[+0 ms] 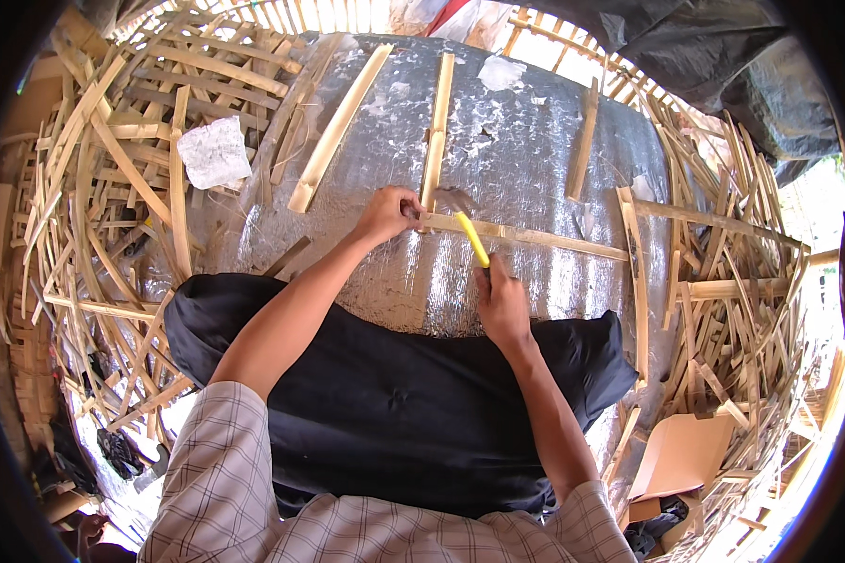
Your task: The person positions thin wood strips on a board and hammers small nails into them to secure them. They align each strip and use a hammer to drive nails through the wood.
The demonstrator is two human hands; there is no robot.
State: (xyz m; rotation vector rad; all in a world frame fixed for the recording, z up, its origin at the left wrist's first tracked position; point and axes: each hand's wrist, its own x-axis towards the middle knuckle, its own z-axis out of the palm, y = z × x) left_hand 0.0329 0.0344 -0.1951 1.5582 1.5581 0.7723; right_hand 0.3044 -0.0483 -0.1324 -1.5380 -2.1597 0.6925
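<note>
My right hand [505, 302] is wrapped round the handle of a hammer [472, 238], yellow in its upper part. The dark hammer head lies over the joint of two bamboo strips. Beside that joint my left hand [385, 217] is closed, fingertips pinched together; what they hold, if anything, is too small to make out. One bamboo strip [435, 141] runs away from me, and its near end meets a crosswise bamboo strip [545, 240]. Both lie on a silvery foil sheet [526, 141]. The crosswise strip reaches right to an upright bamboo strip [637, 281].
More bamboo strips [343, 127] lie on the foil. A white crumpled piece [214, 153] rests at the left on a bamboo lattice [211, 70]. Loose bamboo [723, 324] is heaped at the right, near an open cardboard box [683, 457]. Black cloth [394, 403] covers my lap.
</note>
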